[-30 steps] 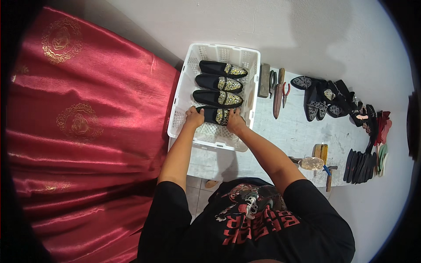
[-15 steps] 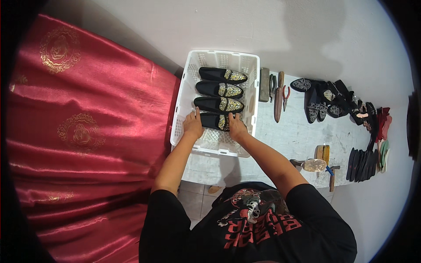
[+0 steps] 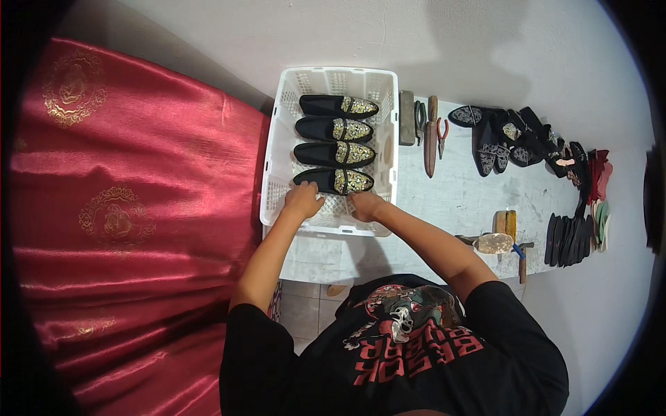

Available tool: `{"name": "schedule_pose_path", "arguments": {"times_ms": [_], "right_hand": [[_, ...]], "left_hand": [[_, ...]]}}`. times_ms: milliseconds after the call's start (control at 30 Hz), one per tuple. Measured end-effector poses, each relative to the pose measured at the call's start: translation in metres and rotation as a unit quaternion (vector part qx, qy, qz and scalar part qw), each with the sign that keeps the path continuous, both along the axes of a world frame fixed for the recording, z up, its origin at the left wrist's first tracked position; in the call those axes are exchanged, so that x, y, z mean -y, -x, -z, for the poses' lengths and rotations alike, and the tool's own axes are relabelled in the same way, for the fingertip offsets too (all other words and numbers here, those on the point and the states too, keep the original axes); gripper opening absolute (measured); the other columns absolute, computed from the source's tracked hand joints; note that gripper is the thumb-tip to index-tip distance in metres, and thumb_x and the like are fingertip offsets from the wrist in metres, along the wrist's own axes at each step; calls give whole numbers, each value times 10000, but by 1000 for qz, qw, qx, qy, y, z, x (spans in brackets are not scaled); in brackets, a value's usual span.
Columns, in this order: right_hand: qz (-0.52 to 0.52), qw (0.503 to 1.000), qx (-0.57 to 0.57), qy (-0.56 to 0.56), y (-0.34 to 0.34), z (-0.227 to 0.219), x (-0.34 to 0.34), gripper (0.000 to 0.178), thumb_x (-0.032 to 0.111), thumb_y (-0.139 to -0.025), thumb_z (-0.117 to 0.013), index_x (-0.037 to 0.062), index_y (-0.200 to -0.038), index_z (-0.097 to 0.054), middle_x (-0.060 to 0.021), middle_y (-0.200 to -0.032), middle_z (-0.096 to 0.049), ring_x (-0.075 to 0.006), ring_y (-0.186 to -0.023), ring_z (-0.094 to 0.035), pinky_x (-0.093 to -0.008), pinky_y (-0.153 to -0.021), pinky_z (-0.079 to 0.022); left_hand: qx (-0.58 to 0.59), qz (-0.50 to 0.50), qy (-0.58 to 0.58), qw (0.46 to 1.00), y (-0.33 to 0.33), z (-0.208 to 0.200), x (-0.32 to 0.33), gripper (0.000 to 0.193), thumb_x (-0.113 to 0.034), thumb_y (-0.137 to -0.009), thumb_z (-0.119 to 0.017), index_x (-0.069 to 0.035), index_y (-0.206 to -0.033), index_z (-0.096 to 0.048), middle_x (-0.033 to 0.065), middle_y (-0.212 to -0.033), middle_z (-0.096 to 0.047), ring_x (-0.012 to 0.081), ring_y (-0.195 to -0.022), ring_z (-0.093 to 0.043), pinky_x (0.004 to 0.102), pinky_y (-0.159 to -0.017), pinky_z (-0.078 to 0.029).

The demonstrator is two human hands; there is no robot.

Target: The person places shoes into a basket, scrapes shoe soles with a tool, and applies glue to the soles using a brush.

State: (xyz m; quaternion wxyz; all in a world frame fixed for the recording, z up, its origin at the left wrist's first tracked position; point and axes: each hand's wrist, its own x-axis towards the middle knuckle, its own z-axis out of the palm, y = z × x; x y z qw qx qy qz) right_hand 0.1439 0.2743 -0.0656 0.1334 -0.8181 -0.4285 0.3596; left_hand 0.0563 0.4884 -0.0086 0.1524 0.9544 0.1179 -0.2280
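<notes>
Four black loafers with gold-patterned toes lie in a row, toes to the right, in a white plastic basket [image 3: 393,139]. My left hand [image 3: 303,200] rests its fingertips at the heel of the nearest loafer [image 3: 323,181], its thumb held apart. Just below that shoe's toe, my right hand [image 3: 365,206] reaches down into the basket, its fingers tucked out of sight. Whether the right fingers touch the shoe cannot be made out. Behind it lie the second loafer [image 3: 319,154], the third loafer [image 3: 316,130] and the farthest loafer [image 3: 322,105].
Right of the basket lie a grey block [image 3: 406,118], a knife [image 3: 430,142] and red-handled pliers [image 3: 442,139]. More dark patterned shoes [image 3: 489,149], a stack of black insoles [image 3: 569,239] and a hammer [image 3: 523,263] sit farther right. Red cloth [image 3: 159,208] hangs at left.
The nearest loafer now sits closer to the others and shows fully. My right hand has come off its toe and moved below it; the view has shifted slightly.
</notes>
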Motion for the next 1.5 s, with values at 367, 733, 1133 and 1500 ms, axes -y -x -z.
{"name": "schedule_pose_path", "arguments": {"times_ms": [367,733,1133,1500], "right_hand": [[12,999,-18,-39,1,-45,2,376,217,-844,-667,54,-1183,-679,-229,-1039,-732,-395,-994,-706,-469,-879,-556],[132,937,-130,-295,41,-184,134,241,129,-929,-651,11,-1139,-664,-173,-916,-715,-349,-885,-700,-426,-831,-538],[-23,996,72,-43,-12,-56,-11,308,75,-827,-586,35,-1115,-690,-247,-1006,-724,-409,-993,-712,-506,-855,-568],[55,991,120,10,-19,-30,-6,467,57,-803,-654,25,-1268,-619,-208,-1266,-627,-382,-1173,-637,-459,-988,-545]], "left_hand": [[-8,-36,-13,999,25,-2,1,528,-440,-926,-671,-68,-1297,-617,183,-1238,-667,376,-1152,-655,526,-959,-523],[279,-111,314,900,102,-140,104,207,-90,-951,-663,6,-1134,-667,126,-974,-688,249,-928,-661,360,-862,-513],[115,-148,150,971,-1,-21,17,308,-265,-945,-657,-27,-1141,-668,199,-1098,-705,357,-1015,-688,457,-896,-537],[111,-98,34,988,-14,29,14,499,-295,-901,-711,22,-1281,-649,236,-1204,-650,377,-1040,-674,446,-924,-538]]}}
